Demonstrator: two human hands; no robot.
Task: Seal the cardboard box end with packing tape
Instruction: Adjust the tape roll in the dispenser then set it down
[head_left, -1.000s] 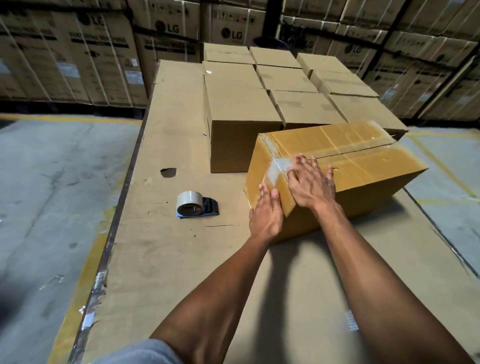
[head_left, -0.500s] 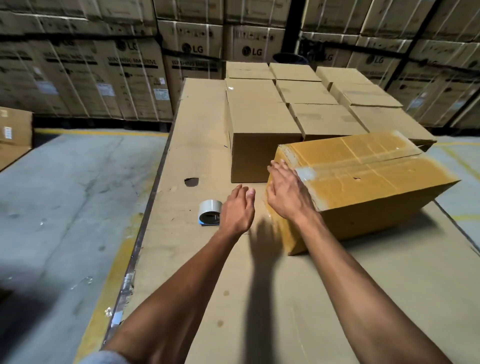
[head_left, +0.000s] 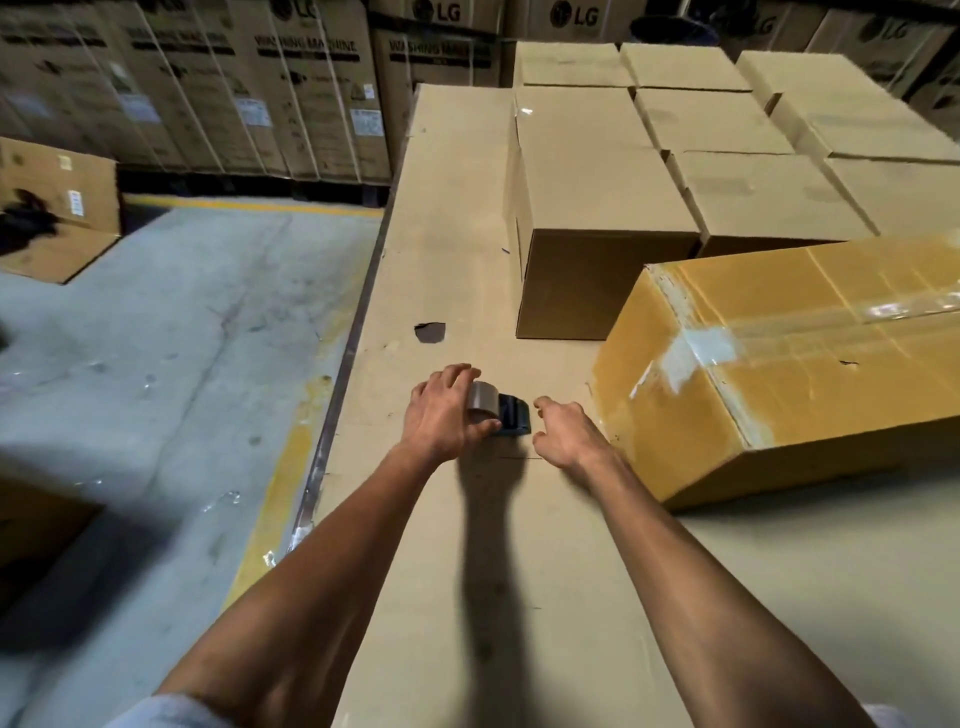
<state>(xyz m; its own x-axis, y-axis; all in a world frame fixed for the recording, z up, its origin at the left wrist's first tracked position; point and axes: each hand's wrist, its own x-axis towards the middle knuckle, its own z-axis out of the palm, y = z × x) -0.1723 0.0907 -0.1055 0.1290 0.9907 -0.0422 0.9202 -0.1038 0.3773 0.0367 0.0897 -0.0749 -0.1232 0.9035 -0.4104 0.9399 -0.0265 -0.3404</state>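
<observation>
A yellowish cardboard box (head_left: 810, 364) lies on the cardboard-covered table (head_left: 452, 218), its near end facing left, with clear tape along the top seam and a whitish torn patch at the end edge. Left of it rests a tape dispenser (head_left: 498, 410) with a brown tape roll and a dark blue body. My left hand (head_left: 447, 415) is curled over the roll, fingers and thumb wrapped around it. My right hand (head_left: 566, 431) hovers just right of the dispenser with fingers apart, holding nothing, close to the box's lower corner.
Several plain brown boxes (head_left: 592, 208) stand in rows behind the yellow box. A small dark hole (head_left: 430, 332) marks the table's cardboard cover. The table's left edge (head_left: 343, 374) drops to a concrete floor. Large printed cartons (head_left: 260, 88) line the back wall.
Both hands left the box end and moved left to the tape dispenser. My left hand closed over the roll; my right hand came off the box corner. The view swung left.
</observation>
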